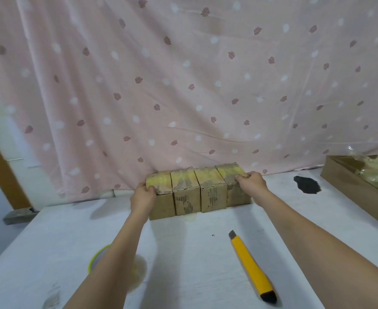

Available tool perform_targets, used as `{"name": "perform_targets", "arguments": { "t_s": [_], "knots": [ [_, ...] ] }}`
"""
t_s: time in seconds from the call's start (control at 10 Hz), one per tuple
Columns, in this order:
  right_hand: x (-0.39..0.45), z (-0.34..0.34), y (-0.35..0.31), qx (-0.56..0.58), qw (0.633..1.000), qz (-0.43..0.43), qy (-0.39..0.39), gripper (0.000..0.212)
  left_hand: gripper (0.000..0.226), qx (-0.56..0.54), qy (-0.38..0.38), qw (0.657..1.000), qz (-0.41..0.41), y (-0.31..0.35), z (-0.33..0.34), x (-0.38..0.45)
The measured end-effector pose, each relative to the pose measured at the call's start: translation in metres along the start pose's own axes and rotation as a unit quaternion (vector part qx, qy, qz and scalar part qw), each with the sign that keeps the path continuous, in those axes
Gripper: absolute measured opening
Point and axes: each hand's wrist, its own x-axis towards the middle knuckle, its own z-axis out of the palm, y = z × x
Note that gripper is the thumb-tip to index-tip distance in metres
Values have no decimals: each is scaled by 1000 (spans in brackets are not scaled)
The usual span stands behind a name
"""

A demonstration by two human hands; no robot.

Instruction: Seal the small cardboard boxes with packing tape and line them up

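Several small cardboard boxes (197, 190) stand side by side in a row at the far side of the white table (49, 237), their tops covered with yellowish tape. My left hand (144, 197) grips the left end box at its upper front corner. My right hand (251, 181) grips the right end box at its top edge, so the two hands bracket the row. A roll of packing tape (139, 270) with a green-yellow core lies near the front left, partly hidden under my left forearm.
A yellow utility knife (251, 266) lies at the front right of centre, blade end pointing away. An open brown carton (357, 192) with plastic wrap sits at the right edge. A dark patch (307, 184) marks the table. A pink curtain (183, 85) hangs right behind the boxes.
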Motion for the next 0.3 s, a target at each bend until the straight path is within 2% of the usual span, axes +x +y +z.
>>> {"name": "perform_targets", "arguments": {
  "t_s": [0.1,0.2,0.3],
  "knots": [
    [-6,0,-7,-119,992,-46,11,27,40,68,-17,997,21,0,-4,3],
    [-13,-5,-21,-271,954,-121,45,27,39,186,-19,978,90,5,-9,4],
    [-32,0,-45,-308,932,-188,38,34,45,266,-25,953,142,18,-15,-4]
  ]
}}
